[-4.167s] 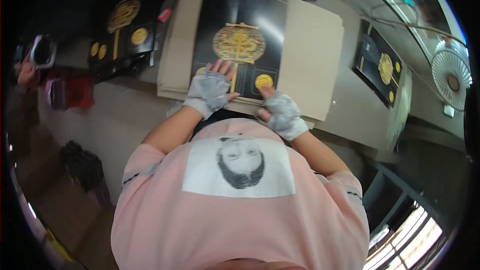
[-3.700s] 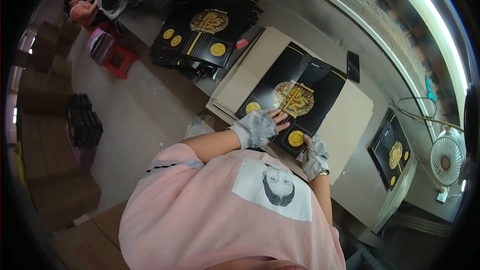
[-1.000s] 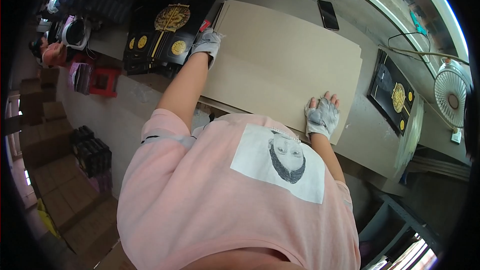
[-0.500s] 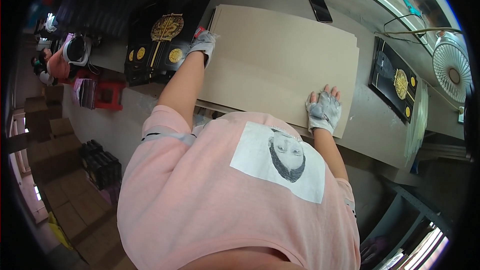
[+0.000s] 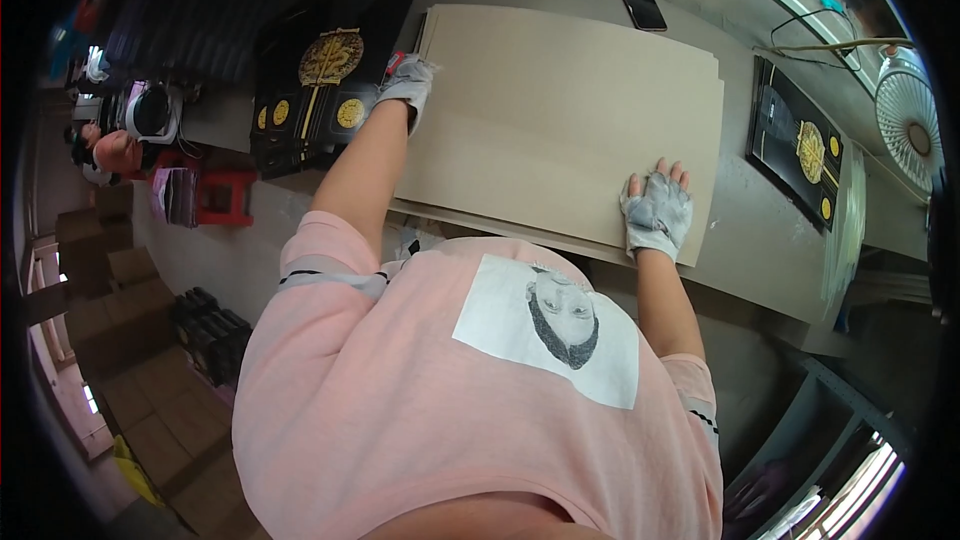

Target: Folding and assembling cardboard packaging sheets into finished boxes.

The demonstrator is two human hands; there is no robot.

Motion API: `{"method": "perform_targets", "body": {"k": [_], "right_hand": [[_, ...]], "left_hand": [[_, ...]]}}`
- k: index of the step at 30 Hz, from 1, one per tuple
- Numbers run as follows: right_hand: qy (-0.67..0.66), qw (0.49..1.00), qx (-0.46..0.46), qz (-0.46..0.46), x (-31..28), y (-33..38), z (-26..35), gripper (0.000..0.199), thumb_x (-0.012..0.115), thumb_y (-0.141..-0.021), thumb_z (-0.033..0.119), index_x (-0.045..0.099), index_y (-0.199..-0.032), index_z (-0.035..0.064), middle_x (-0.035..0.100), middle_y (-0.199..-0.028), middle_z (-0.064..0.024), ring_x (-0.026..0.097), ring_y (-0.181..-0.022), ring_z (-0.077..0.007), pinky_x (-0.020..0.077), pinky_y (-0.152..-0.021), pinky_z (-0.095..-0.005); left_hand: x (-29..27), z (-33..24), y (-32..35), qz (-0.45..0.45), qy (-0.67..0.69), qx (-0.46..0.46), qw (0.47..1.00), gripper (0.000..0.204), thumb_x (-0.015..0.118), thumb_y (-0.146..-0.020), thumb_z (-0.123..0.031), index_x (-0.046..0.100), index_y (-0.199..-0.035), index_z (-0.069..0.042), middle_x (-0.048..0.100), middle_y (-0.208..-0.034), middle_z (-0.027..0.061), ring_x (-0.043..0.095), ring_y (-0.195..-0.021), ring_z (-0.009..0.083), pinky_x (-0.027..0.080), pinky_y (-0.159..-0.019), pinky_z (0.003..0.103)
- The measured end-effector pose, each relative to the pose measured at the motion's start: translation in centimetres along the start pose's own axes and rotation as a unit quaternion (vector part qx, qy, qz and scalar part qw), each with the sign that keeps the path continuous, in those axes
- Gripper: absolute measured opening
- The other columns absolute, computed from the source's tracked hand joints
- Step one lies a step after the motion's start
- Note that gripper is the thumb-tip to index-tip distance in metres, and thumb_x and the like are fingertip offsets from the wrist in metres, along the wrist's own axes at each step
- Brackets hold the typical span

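A stack of large grey-beige cardboard sheets (image 5: pixel 560 110) lies on the worktable in front of me, its edges slightly uneven. My right hand (image 5: pixel 660 208), in a fingerless grey-white work glove, rests flat near the stack's lower right corner, its bare fingers spread. My left hand (image 5: pixel 407 85), gloved too, is at the stack's left edge. Its fingers are closed around a small red object (image 5: pixel 394 63), mostly hidden by the glove, so its kind does not show. Just left of this hand lie black printed panels (image 5: pixel 330 60) with gold round designs.
A phone (image 5: pixel 639 2) lies beyond the stack. To the right are another black and gold panel pile (image 5: pixel 795 145) and a white fan (image 5: pixel 908 125). Cardboard boxes (image 5: pixel 140 380), a red stool (image 5: pixel 226 197) and another person (image 5: pixel 117 152) are at the left.
Both hands keep nearly the same places on the cardboard stack. The view has shifted slightly; nothing has visibly been taken or let go.
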State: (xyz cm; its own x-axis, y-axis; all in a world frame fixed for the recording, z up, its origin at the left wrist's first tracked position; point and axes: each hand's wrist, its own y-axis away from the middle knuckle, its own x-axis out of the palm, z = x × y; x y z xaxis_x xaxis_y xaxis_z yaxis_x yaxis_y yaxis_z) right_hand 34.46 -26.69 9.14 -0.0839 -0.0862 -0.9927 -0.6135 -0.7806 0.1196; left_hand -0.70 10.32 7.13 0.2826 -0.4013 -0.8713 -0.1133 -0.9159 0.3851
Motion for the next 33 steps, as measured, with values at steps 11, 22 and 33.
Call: {"method": "perform_targets", "body": {"k": [11,22,33], "right_hand": [[0.008,0.999,-0.011,-0.03,1.2,-0.2,-0.2,0.072,0.052,-0.098,0.054,0.046,-0.156,0.0111,0.038,-0.163,-0.0208,0.033,-0.153,-0.0379,0.0279,-0.122,-0.0533],[0.014,0.999,-0.028,-0.027,0.2,-0.9,0.4,0.073,0.053,-0.097,0.055,0.048,-0.155,0.0106,0.041,-0.162,-0.0208,0.037,-0.151,-0.0391,0.0328,-0.118,-0.0536],[-0.004,0.998,-0.039,-0.048,0.7,-0.7,0.1,0.072,0.054,-0.096,0.054,0.049,-0.153,0.0095,0.041,-0.161,-0.0225,0.037,-0.15,-0.0404,0.0315,-0.119,-0.0546]], "left_hand": [[-2.2,1.1,-0.7,-0.039,0.186,0.129,0.973,0.033,0.053,-0.104,-0.026,0.072,-0.126,-0.008,0.068,-0.132,0.0161,0.066,-0.119,0.028,0.052,-0.099,0.037],[-1.1,-5.9,7.0,0.021,0.347,0.266,0.899,0.064,0.074,-0.094,-0.047,0.062,-0.143,-0.006,0.066,-0.13,0.0191,0.063,-0.122,0.03,0.046,-0.108,0.039],[7.4,-13.0,6.7,-0.225,0.047,0.218,0.948,0.07,0.056,-0.1,-0.052,0.049,-0.153,-0.006,0.056,-0.148,0.0233,0.042,-0.145,0.042,0.035,-0.119,0.046]]}}
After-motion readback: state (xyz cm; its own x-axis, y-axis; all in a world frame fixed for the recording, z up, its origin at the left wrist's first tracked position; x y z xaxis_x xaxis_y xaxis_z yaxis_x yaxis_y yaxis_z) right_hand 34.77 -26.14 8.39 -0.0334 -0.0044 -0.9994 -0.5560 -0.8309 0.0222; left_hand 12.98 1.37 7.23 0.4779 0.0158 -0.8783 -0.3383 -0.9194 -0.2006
